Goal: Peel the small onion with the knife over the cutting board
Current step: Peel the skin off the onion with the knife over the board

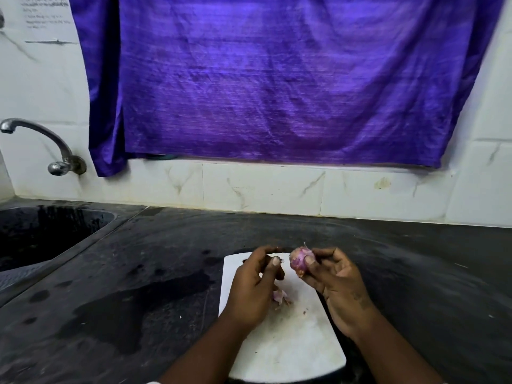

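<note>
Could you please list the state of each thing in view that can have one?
Small purple onion: partly peeled, held above the board in the right hand.
Left hand: closed, seemingly on a knife, mostly hidden.
White cutting board: flat on the counter, onion skin scraps on it.
Metal tap: no water running.
Black countertop: wet patches.
Purple cloth: hanging, covering the wall.

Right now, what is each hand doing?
Left hand: closed, fingers pinched; what it holds cannot be told.
Right hand: closed on the small onion.
</note>
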`<action>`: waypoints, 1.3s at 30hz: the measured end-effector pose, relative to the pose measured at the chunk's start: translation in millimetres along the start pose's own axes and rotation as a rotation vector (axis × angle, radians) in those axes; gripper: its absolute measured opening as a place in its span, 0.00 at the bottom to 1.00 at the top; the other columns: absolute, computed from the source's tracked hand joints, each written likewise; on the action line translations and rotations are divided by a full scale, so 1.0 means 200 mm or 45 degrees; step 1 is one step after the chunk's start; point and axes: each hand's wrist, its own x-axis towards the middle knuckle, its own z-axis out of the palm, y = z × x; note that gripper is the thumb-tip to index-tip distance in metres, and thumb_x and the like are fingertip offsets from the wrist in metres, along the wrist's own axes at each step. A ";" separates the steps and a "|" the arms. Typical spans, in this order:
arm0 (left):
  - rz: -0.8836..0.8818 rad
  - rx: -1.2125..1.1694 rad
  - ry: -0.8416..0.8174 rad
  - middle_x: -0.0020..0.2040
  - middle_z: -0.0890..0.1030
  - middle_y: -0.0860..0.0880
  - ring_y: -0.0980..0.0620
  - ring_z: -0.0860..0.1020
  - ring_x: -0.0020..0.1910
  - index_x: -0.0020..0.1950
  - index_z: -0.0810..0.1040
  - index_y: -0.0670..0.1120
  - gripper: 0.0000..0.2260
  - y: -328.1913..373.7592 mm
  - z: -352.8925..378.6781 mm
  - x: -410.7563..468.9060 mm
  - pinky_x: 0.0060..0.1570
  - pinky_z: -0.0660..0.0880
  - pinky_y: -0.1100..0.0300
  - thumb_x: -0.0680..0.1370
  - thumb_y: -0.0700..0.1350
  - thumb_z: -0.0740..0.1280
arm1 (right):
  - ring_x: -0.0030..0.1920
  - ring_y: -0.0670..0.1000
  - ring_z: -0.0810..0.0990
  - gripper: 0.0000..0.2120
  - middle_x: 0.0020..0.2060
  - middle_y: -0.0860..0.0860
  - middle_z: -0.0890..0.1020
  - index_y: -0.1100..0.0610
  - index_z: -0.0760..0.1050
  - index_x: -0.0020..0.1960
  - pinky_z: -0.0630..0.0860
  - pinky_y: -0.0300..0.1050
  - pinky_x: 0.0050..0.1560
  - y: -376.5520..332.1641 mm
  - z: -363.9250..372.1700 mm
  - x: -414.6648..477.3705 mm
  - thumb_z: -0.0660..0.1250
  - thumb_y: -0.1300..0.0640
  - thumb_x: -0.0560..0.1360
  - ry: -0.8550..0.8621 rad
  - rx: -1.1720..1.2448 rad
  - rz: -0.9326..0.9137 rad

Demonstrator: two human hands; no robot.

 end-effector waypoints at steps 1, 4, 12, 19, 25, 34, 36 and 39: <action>0.031 0.076 0.039 0.45 0.80 0.47 0.41 0.84 0.34 0.61 0.80 0.56 0.09 0.00 0.00 0.00 0.33 0.82 0.48 0.85 0.43 0.65 | 0.50 0.56 0.88 0.19 0.52 0.62 0.87 0.67 0.74 0.58 0.85 0.44 0.48 0.00 0.00 -0.01 0.73 0.63 0.69 -0.022 -0.033 0.002; 0.118 0.210 0.133 0.47 0.82 0.57 0.53 0.85 0.37 0.63 0.79 0.58 0.16 0.00 0.00 0.01 0.33 0.84 0.51 0.79 0.41 0.73 | 0.49 0.56 0.88 0.20 0.51 0.61 0.87 0.67 0.74 0.57 0.85 0.45 0.46 0.01 0.01 -0.01 0.75 0.64 0.68 -0.056 -0.091 0.006; 0.249 0.415 0.134 0.48 0.85 0.56 0.56 0.85 0.47 0.61 0.79 0.59 0.17 0.03 0.00 -0.01 0.44 0.84 0.51 0.73 0.49 0.73 | 0.46 0.57 0.87 0.19 0.47 0.60 0.88 0.66 0.76 0.52 0.85 0.46 0.44 0.02 0.02 -0.02 0.78 0.65 0.64 -0.089 -0.279 -0.073; 0.316 0.620 0.157 0.49 0.85 0.58 0.60 0.84 0.49 0.61 0.75 0.61 0.16 0.04 0.02 -0.02 0.48 0.82 0.56 0.76 0.50 0.73 | 0.47 0.60 0.88 0.15 0.46 0.62 0.88 0.73 0.73 0.51 0.86 0.46 0.45 0.04 0.03 -0.01 0.75 0.75 0.68 -0.102 -0.381 -0.164; 0.341 0.758 0.171 0.48 0.84 0.55 0.55 0.82 0.46 0.64 0.76 0.53 0.19 0.03 0.02 -0.01 0.46 0.80 0.53 0.75 0.38 0.67 | 0.45 0.57 0.89 0.15 0.44 0.60 0.88 0.71 0.74 0.50 0.85 0.43 0.42 0.03 0.03 -0.02 0.76 0.74 0.67 -0.102 -0.445 -0.169; 0.280 0.499 0.148 0.47 0.86 0.58 0.59 0.85 0.48 0.68 0.77 0.56 0.23 0.00 0.00 0.00 0.50 0.84 0.54 0.77 0.39 0.75 | 0.47 0.56 0.88 0.14 0.47 0.58 0.88 0.70 0.75 0.51 0.84 0.42 0.42 0.01 0.02 -0.02 0.75 0.73 0.68 -0.084 -0.361 -0.141; 0.283 0.507 0.147 0.47 0.86 0.57 0.57 0.85 0.47 0.68 0.76 0.57 0.22 -0.01 0.00 0.01 0.50 0.84 0.52 0.78 0.39 0.73 | 0.47 0.56 0.88 0.15 0.46 0.59 0.88 0.70 0.75 0.51 0.84 0.42 0.42 0.01 0.03 -0.02 0.76 0.73 0.68 -0.077 -0.376 -0.143; 0.267 0.535 0.116 0.47 0.87 0.55 0.52 0.86 0.43 0.69 0.74 0.61 0.22 -0.02 0.00 0.00 0.47 0.84 0.50 0.80 0.41 0.71 | 0.43 0.54 0.89 0.16 0.43 0.57 0.89 0.72 0.74 0.50 0.84 0.40 0.40 0.02 0.03 -0.02 0.76 0.73 0.67 -0.063 -0.396 -0.151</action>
